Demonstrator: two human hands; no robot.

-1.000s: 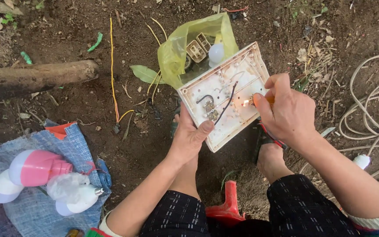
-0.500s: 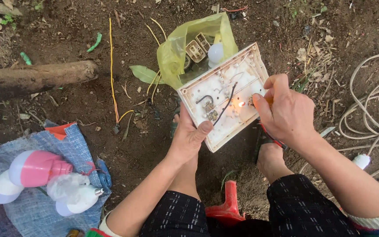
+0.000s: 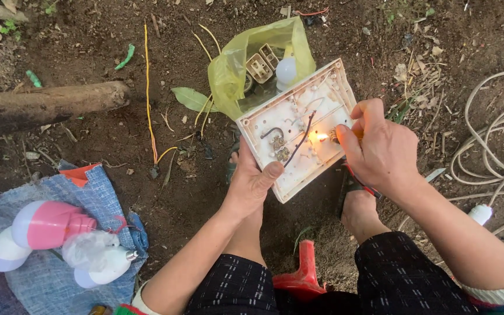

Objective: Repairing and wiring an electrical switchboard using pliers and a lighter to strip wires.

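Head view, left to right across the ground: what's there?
Log → pink and white bulbs on blue cloth → yellow wire → left hand → white board → right hand → coiled white cable.

White switch board (image 3: 316, 122); translucent yellow bag (image 3: 237, 67); pink-and-white bulbs (image 3: 48, 227) on blue cloth (image 3: 94, 192); red stool (image 3: 301, 277).

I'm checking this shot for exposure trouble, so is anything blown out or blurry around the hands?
Head view: soft, even daylight with no hard shadows; the small flame by the right hand is blown out and casts an orange glow on the white panel; the left hand and ground look sharp; the frame edges bend slightly.
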